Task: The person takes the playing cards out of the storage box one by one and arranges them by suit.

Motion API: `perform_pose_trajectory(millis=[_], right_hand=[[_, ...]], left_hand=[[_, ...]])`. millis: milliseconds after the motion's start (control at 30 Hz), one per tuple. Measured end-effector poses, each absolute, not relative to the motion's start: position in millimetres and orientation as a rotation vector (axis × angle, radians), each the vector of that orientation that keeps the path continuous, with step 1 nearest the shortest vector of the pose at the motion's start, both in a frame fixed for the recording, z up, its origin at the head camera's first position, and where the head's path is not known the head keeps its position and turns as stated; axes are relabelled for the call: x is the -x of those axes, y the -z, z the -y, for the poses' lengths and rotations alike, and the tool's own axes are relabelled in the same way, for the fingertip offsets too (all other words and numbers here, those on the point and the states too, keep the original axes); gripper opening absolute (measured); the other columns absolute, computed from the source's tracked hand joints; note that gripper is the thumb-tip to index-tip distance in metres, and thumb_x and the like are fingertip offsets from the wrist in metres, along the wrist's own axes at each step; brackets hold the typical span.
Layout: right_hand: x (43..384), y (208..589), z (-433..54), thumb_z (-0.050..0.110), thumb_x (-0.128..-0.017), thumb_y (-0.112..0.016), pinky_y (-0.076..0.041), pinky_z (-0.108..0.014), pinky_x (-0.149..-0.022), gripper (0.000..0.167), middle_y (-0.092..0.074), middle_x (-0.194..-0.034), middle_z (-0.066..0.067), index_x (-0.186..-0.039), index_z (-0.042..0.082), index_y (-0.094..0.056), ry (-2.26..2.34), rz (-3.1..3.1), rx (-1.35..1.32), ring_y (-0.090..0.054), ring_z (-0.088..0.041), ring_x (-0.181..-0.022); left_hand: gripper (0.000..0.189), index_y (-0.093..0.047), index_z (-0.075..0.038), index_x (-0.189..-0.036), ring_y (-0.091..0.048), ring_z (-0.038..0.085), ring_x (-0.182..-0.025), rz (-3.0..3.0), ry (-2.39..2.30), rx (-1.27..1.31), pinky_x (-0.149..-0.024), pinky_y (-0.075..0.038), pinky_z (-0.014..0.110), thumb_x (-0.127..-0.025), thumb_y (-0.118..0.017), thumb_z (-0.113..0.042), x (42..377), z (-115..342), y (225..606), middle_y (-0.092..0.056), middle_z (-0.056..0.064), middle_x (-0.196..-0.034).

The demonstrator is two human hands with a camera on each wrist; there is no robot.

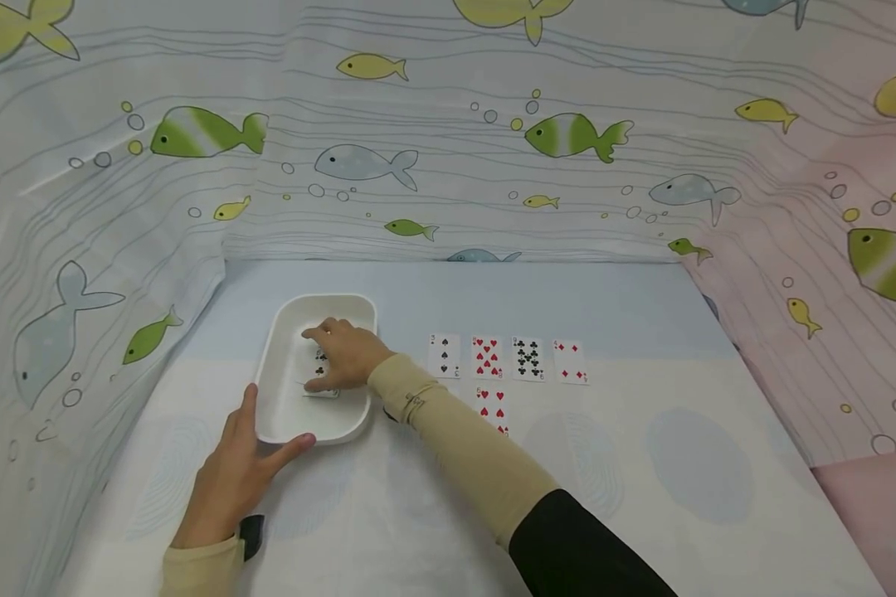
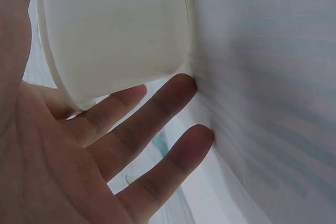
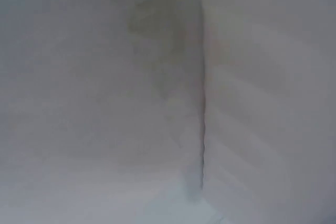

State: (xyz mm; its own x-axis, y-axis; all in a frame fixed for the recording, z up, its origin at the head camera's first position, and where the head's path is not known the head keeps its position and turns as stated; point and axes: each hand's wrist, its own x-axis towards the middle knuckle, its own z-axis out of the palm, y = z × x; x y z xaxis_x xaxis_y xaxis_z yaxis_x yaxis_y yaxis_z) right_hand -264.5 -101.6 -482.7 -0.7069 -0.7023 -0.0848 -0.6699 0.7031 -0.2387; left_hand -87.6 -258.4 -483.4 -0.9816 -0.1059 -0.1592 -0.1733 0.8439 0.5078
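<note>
A white tray [image 1: 354, 300] with rounded corners sits on the left part of the table. Inside it, my right hand [image 1: 351, 358] reaches over a small stack of playing cards [image 1: 319, 361] and grips it, thumb at the near end and fingers toward the far end. The top card shows black club pips; the hand covers most of it. My left hand [image 1: 231, 473] rests against the tray's near left corner, thumb by the front rim and fingers straight along the side. In the left wrist view, its spread fingers [image 2: 157, 111] lie beside the tray wall [image 2: 115, 30].
Right of the tray lie face-up cards in a row: a spade card [image 1: 444, 356], a heart card [image 1: 487, 356], a club card [image 1: 528, 358] and a diamond card [image 1: 570, 362]. Another heart card [image 1: 493, 403] lies below, partly hidden by the right sleeve [image 1: 463, 448]. Fish-print cloth [image 1: 448, 124] hangs around.
</note>
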Motion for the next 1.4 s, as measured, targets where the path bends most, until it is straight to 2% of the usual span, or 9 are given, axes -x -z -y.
perform_pose_trajectory(millis=[133,433,667,1400], right_hand=[[261.9,484.8,101.9,0.073,-0.081,-0.068,-0.043,-0.029,-0.102,0.096,-0.047,-0.147,0.005,-0.157,0.026,-0.035,0.101,-2.764,1.157,-0.046,-0.013,-0.131],[254.2,485.8,100.0,0.077,-0.077,-0.066,-0.044,-0.029,-0.096,0.101,-0.052,-0.136,0.005,-0.157,0.024,-0.035,-0.144,-2.801,1.159,-0.050,-0.013,-0.120],[256.1,487.4,100.7,0.072,-0.080,-0.066,-0.045,-0.029,-0.096,0.094,-0.053,-0.137,0.004,-0.156,0.024,-0.037,-0.113,-2.811,1.162,-0.051,-0.013,-0.119],[257.0,488.1,103.4,0.072,-0.076,-0.070,-0.043,-0.029,-0.098,0.099,-0.053,-0.134,0.003,-0.156,0.023,-0.038,-0.098,-2.823,1.120,-0.051,-0.014,-0.119]], left_hand=[[0.125,0.010,-0.007,-0.162,-0.044,0.058,-0.125,-2.901,-0.821,0.214,-0.089,-0.042,0.072,-0.086,-0.065,-0.072,87.1,257.8,483.3,-0.025,0.036,-0.153],[0.125,0.012,-0.007,-0.161,-0.041,0.058,-0.129,-2.890,-0.820,0.220,-0.092,-0.040,0.072,-0.086,-0.065,-0.072,88.2,255.7,483.0,-0.023,0.036,-0.155],[0.126,0.012,-0.007,-0.161,-0.043,0.057,-0.127,-2.900,-0.812,0.225,-0.091,-0.041,0.072,-0.085,-0.065,-0.072,88.3,255.6,482.4,-0.023,0.036,-0.155],[0.125,0.012,-0.008,-0.161,-0.040,0.057,-0.131,-2.911,-0.825,0.225,-0.093,-0.039,0.072,-0.086,-0.066,-0.069,88.0,256.5,482.1,-0.023,0.036,-0.155]])
